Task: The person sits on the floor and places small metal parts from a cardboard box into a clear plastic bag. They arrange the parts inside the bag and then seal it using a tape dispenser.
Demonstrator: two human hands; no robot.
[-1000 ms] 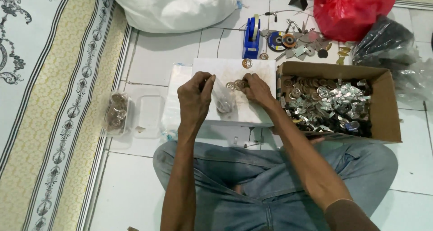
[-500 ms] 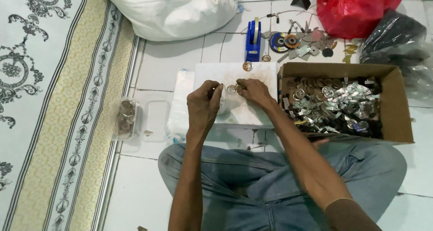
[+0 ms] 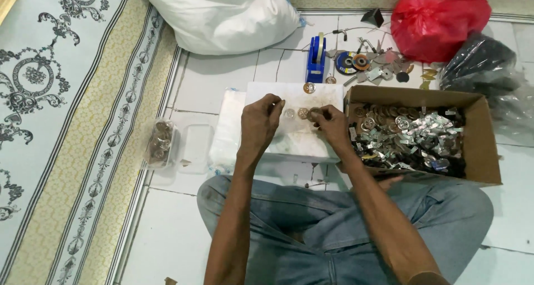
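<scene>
I sit cross-legged on a tiled floor in front of a white foam slab point(image 3: 295, 143). My left hand point(image 3: 258, 123) rests on the slab with fingers curled near its upper left part; what it pinches is hidden. My right hand point(image 3: 332, 126) pinches a small round metal disc point(image 3: 315, 113) at the end of a short row of similar discs point(image 3: 296, 113) laid on the slab. One more disc point(image 3: 309, 87) lies at the slab's far edge.
A cardboard box point(image 3: 478, 146) of metal discs and silvery scraps stands at my right. Beyond the slab are a blue tool point(image 3: 316, 59), grinding discs point(image 3: 351, 62), a red bag point(image 3: 439, 18), a black bag point(image 3: 481, 68) and a white sack point(image 3: 222, 18). Clear plastic containers point(image 3: 161, 146) sit left, by a patterned mat point(image 3: 61, 112).
Both hands stay over the slab while the view shifts a little. My left hand has drawn slightly left of the row, and the right hand's fingers have closed on the end disc.
</scene>
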